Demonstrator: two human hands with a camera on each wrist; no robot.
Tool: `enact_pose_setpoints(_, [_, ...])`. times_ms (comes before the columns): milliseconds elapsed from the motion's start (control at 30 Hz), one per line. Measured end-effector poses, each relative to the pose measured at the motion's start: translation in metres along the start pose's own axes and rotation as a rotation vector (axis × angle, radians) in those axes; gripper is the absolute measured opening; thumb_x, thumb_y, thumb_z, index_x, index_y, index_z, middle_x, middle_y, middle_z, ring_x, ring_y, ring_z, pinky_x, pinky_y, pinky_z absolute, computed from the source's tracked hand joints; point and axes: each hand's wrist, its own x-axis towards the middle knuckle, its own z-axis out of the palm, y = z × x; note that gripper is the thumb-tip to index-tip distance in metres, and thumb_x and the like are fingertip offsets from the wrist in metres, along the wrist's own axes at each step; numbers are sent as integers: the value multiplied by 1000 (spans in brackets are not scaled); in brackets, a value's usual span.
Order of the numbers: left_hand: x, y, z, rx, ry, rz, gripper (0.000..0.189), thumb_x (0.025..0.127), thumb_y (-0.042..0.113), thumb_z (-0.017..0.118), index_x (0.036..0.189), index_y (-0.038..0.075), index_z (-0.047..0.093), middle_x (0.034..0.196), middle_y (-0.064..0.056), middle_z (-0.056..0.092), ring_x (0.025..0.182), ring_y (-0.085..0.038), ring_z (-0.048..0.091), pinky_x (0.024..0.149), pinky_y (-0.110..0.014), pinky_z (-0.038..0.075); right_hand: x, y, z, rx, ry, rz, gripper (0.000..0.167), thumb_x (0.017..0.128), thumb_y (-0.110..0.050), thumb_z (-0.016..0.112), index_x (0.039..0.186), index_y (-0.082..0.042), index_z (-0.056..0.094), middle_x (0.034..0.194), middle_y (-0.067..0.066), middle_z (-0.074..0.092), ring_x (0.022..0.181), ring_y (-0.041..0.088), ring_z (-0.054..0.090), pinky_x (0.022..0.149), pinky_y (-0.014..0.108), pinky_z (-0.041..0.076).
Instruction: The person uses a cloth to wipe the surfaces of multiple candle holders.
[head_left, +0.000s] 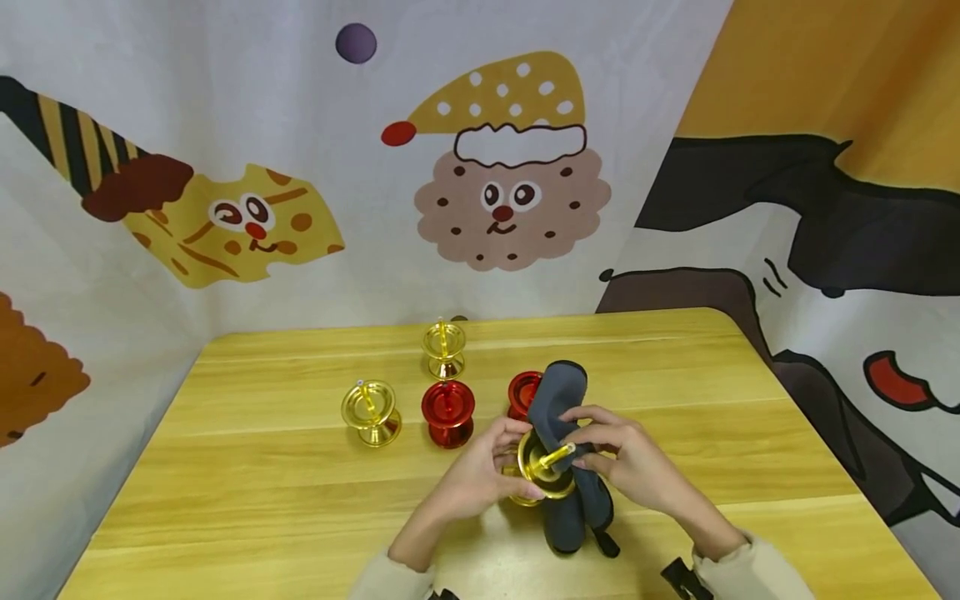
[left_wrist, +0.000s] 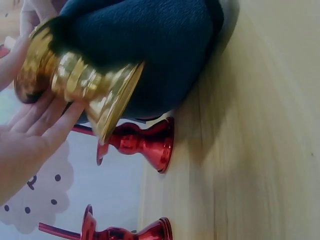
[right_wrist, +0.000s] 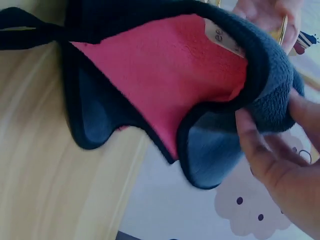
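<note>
My left hand (head_left: 480, 471) grips a shiny gold candle holder (head_left: 531, 467) by its side, its dish tilted and its central stem pointing up to the right. In the left wrist view the flared foot of this gold candle holder (left_wrist: 112, 102) hangs over the table beside the cloth. My right hand (head_left: 626, 454) pinches a dark grey-blue cloth (head_left: 562, 400) at the dish's rim. The cloth drapes down behind the holder to the table. The right wrist view shows the pink inner face of the cloth (right_wrist: 165, 70), with black edging and a white label.
A red candle holder (head_left: 522, 392) stands just behind the cloth, partly covered by it. Left of it is another red candle holder (head_left: 448, 417). Two gold candle holders stand farther off, one gold holder (head_left: 445, 354) at the back, one gold holder (head_left: 375, 417) to the left. A printed curtain (head_left: 300, 83) hangs behind the table.
</note>
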Motion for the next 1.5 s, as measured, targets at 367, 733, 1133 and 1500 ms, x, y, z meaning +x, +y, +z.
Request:
enact_pose_setpoints(367, [4, -5, 9, -41, 266, 35, 70, 71, 4, 77, 126, -5, 36, 123, -16, 50, 114, -27, 48, 97, -38, 40, -3, -4, 21, 41, 171, 75, 28, 73, 9, 69, 100, -2, 68, 113, 15, 50, 64, 6, 53, 53, 21, 49])
enact_pose_setpoints(733, [3, -3, -2, -138, 136, 118, 60, 71, -3, 75, 124, -1, 47, 122, -15, 51, 114, -27, 48, 98, -32, 38, 1, 3, 6, 265, 130, -45, 26, 76, 17, 62, 99, 5, 65, 114, 25, 48, 76, 14, 56, 63, 22, 51])
enact_pose_setpoints(1133, [2, -2, 5, -90, 205, 69, 58, 72, 4, 77, 118, -1, 42, 116, -15, 55, 109, -25, 53, 99, -40, 37, 0, -3, 15, 28, 186, 18, 29, 72, 10, 70, 96, -5, 68, 110, 12, 55, 67, 8, 53, 55, 23, 48])
enact_pose_setpoints(1500, [8, -3, -1, -121, 322, 59, 55, 76, 8, 74, 117, -7, 40, 114, -22, 55, 103, -31, 57, 89, -36, 46, 1, -8, 10, 192, 316, 91, 23, 73, 14, 67, 94, 3, 66, 104, 17, 58, 90, 8, 58, 69, 23, 53])
